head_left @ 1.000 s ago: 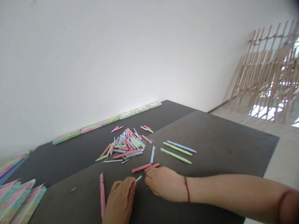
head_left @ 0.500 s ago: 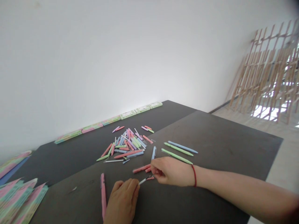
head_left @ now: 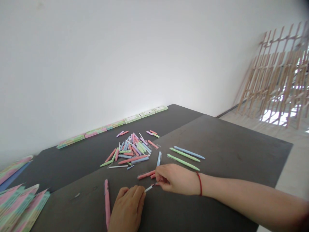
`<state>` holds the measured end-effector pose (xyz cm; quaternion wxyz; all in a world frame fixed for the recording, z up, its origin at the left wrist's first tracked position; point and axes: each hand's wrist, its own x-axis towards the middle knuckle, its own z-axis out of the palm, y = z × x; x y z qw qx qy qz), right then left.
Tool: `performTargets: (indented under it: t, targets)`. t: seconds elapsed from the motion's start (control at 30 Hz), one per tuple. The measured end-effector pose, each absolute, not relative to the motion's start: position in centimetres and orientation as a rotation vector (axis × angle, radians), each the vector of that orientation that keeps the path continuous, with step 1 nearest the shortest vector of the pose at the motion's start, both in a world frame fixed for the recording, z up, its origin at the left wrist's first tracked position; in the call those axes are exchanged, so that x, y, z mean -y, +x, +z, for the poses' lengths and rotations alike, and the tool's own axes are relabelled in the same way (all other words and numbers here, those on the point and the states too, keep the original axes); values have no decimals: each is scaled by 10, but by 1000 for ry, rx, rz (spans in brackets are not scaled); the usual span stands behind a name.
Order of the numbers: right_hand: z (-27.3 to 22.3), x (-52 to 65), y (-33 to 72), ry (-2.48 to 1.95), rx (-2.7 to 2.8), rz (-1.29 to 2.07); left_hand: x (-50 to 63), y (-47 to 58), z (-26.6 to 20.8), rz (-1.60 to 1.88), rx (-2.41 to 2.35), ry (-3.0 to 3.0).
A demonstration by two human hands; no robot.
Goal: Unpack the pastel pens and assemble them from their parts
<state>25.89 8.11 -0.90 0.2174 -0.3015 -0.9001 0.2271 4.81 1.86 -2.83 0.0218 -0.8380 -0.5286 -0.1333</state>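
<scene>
My left hand (head_left: 129,206) is closed around a white pen refill (head_left: 149,188), whose dark tip points right. The fingertips of my right hand (head_left: 169,178) pinch a small reddish piece (head_left: 156,184) at that tip; most of it is hidden. A red pen barrel (head_left: 146,175) lies just behind the right fingers, with a second red one partly covered by them. Beside my left hand rests a pink pen (head_left: 107,203). A blue pen part (head_left: 158,159) stands out beyond my right knuckles.
A pile of colored pen parts (head_left: 131,149) is at the table's (head_left: 231,154) middle. Right of it lie two green pens (head_left: 184,154) and a blue pen (head_left: 189,152). Flat boxes (head_left: 116,124) line the wall; printed packs (head_left: 21,209) sit at left. Wooden racks (head_left: 277,74) lean at right.
My right fingers have closed over more of the small reddish piece at the refill's tip. My left hand has shifted slightly right with the refill. The things on the table look the same.
</scene>
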Motion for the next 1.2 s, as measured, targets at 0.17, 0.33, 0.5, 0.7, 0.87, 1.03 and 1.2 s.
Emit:
performTargets:
  t: [0.17, 0.33, 0.5, 0.7, 0.87, 1.03, 1.2]
  targets:
    - [-14, -79, 254, -759, 2479, 647, -18, 50, -26, -395, 1596, -2601]
    - [-19, -77, 248, -742, 2425, 684, -18, 50, -27, -414, 1610, -2594]
    - [-8, -82, 257, -815, 2427, 760, -19, 48, -27, -460, 1621, -2577]
    - [-4, -103, 272, -881, 2599, 386, -20, 43, -29, -529, 1607, -2553]
    - [-18, -106, 263, -911, 2759, 114, -20, 42, -30, -548, 1606, -2552]
    - [-7, -108, 271, -996, 2706, 289, -18, 44, -24, -536, 1651, -2521]
    - [13, -111, 289, -940, 2668, 448, -19, 44, -24, -482, 1728, -2515]
